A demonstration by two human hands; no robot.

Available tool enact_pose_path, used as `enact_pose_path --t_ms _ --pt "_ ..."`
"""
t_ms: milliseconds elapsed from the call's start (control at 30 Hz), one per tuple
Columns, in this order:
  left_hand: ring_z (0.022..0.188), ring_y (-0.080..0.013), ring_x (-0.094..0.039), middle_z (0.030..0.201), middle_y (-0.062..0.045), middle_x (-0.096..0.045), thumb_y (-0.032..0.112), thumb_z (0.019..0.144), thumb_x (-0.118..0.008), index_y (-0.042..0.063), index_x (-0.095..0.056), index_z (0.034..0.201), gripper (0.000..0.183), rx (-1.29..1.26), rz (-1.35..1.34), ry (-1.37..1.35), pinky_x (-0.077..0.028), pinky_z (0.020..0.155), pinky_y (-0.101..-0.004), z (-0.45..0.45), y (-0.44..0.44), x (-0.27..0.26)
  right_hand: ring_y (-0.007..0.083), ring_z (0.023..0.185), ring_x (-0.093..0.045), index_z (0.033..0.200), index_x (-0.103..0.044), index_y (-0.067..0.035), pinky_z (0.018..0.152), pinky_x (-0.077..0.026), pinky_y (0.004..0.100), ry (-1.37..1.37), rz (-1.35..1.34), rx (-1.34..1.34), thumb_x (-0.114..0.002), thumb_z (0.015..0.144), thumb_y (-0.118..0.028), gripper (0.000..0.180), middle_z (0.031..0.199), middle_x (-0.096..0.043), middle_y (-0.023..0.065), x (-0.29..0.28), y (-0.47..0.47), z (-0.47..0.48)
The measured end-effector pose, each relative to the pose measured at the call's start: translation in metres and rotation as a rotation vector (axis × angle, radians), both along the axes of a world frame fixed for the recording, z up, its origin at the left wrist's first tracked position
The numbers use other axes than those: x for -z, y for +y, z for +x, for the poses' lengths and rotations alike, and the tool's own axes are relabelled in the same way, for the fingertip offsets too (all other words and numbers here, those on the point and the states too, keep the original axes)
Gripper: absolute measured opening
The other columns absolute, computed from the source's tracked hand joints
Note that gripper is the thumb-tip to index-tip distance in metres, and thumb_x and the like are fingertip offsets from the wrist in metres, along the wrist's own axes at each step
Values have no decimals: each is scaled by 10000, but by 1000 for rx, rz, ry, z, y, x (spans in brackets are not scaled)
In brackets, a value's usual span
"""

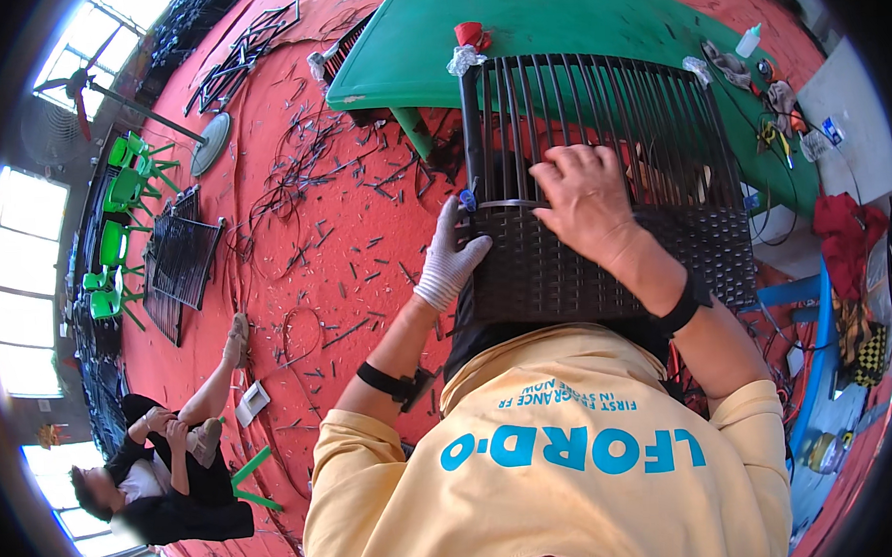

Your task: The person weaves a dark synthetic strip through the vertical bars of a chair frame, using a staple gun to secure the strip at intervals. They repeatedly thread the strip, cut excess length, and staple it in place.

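In front of me, a dark frame with slats [569, 97] leans on the green table, its lower part covered by a brown plastic wicker weave [541, 264]. Across the slats at the top of the weave runs a flat strip [510, 202]. My left hand [451, 252], in a pale knit glove, is at the panel's left edge, thumb over the weave and fingertips near a small blue piece [467, 199]. Bare, my right hand [587, 196] lies over the slats with bent fingers, its thumb beside the strip. Whether either hand grips anything is unclear.
Foil-like wrapping [466, 60] covers an upper corner of the frame. On the green table [408, 51] are a bottle [749, 41], gloves and tools. Dark scraps litter the red floor [342, 245]. A person [172, 465] sits at the left, near a standing fan [213, 143] and green chairs [124, 190].
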State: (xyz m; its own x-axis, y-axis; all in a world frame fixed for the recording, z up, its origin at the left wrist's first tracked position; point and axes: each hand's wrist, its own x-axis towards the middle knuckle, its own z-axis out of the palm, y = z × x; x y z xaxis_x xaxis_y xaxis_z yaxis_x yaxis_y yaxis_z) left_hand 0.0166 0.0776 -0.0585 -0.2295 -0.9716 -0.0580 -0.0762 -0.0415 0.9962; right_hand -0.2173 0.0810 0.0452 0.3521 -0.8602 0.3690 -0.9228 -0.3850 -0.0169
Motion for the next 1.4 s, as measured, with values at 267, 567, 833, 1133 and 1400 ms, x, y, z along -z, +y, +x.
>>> enact_pose_path --t_ms 267,567,833,1133,1400 --pt "1048 -165 -592 1171 -106 -615 158 844 -723 30 -354 1459 729 -126 84 105 -473 941 -298 -11 28 9 249 960 -623 1162 -630 -180 827 -432 406 -62 262 -201 -764 750 -385 480 957 -668 54 1 -23 40" --pt "1050 -227 -592 1144 -143 -600 232 791 -754 17 -444 1388 706 -187 24 68 -467 946 -326 -20 24 25 245 944 -641 893 -704 -120 789 -512 397 142 236 -269 -659 830 -223 129 905 -668 54 -12 -47 54" --pt "977 -147 -597 1123 -98 -620 193 772 -777 -17 -441 1363 712 -137 103 -153 -493 892 -293 -24 26 14 240 889 -621 848 -677 -82 782 -542 365 -24 127 -570 -609 809 -106 82 897 -648 54 18 -64 40" --pt "942 -158 -545 1048 -73 -571 162 770 -736 9 -529 1263 557 -210 -36 -120 -466 858 -292 -31 25 24 233 938 -630 902 -688 -78 865 -522 325 -96 185 -721 -611 792 -75 134 979 -691 41 23 -59 33" --pt "1096 -327 -550 1175 -204 -571 228 737 -758 6 -493 1310 669 -249 6 -36 -426 980 -377 -31 27 28 222 969 -609 918 -692 -78 858 -518 325 -98 119 -766 -600 781 -63 166 974 -671 29 28 -51 32"
